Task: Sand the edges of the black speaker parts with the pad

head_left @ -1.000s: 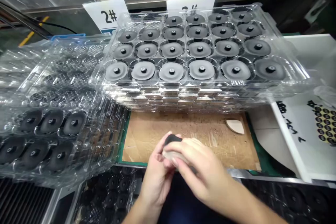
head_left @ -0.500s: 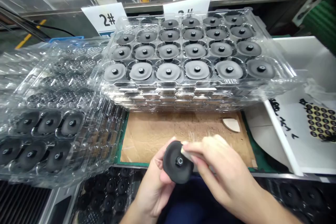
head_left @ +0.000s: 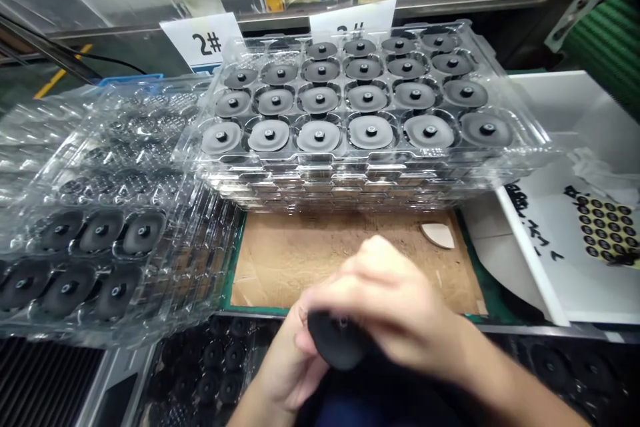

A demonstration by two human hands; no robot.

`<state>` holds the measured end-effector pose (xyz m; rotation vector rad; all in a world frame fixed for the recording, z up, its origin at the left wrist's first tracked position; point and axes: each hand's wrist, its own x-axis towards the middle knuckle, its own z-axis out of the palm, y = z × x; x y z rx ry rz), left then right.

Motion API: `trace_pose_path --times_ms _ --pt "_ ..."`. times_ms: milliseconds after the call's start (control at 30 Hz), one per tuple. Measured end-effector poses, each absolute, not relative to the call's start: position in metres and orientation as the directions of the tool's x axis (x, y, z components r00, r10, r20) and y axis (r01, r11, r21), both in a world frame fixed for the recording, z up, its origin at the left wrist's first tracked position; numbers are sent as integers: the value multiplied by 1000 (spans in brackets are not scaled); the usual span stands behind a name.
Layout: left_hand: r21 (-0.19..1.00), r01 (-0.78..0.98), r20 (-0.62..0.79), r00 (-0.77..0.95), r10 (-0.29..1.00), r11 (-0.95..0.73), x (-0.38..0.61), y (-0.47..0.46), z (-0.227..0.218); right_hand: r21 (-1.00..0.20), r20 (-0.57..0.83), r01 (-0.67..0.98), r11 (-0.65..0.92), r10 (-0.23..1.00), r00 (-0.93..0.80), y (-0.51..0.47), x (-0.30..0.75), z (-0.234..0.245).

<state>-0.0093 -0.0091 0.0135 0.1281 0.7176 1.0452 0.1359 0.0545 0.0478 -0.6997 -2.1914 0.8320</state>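
A round black disc part [head_left: 336,347] with a small centre hub sits low in the middle of the view. My left hand [head_left: 290,363] grips it from below and from the left. From above, my right hand [head_left: 395,310] lies over it with fingers curled across its top edge, slightly smeared by motion. Both hands hover just in front of the brown cardboard pad [head_left: 300,253]. Behind the pad stands a stack of clear plastic trays [head_left: 520,140], its top tray filled with several grey discs [head_left: 371,131].
More clear trays [head_left: 165,167] with several black discs [head_left: 103,231] lie at the left. A white box [head_left: 545,267] with handwriting and a sheet of dots stands at the right. A small pale wedge [head_left: 437,234] rests on the pad. Black parts fill a bin [head_left: 220,360] below.
The disc was turned face up half a second ago. Now it sits lower and tilted, and my right hand has moved over its top, hiding most of its face.
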Motion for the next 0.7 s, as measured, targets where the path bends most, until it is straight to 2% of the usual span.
trace_pose_path --times_ms 100,167,200,367,433,500,567,600,633,700 --pt "389 -772 -384 360 850 503 -15 -12 10 -808 196 458 370 903 -382 59 150 19" --pt "371 -780 -365 376 852 504 -19 -14 8 -804 51 552 219 951 -304 52 156 -7" --pt "374 -782 -364 371 854 499 -20 -14 8 -803 13 564 193 952 -307 45 157 -21" --pt "376 -794 -355 352 866 477 -19 -15 6 -818 -38 548 174 935 -353 10 153 -73" --pt "368 -791 -351 370 860 490 -19 -15 5 -822 -33 552 141 955 -293 10 154 -68" --pt "369 -778 -357 386 850 508 -17 -16 5 -831 6 545 113 981 -194 17 156 -43" --pt "386 -759 -390 380 839 524 -15 -17 5 -843 121 505 187 980 -161 26 156 -7" --pt "400 -745 -422 367 829 534 -14 -17 5 -832 246 456 318 946 -210 30 154 12" --pt "422 -729 -453 346 821 540 -12 -17 6 -779 375 365 510 845 -381 33 151 28" --pt "477 -693 -489 301 819 540 -10 -17 7 -683 484 247 687 679 -552 37 143 49"
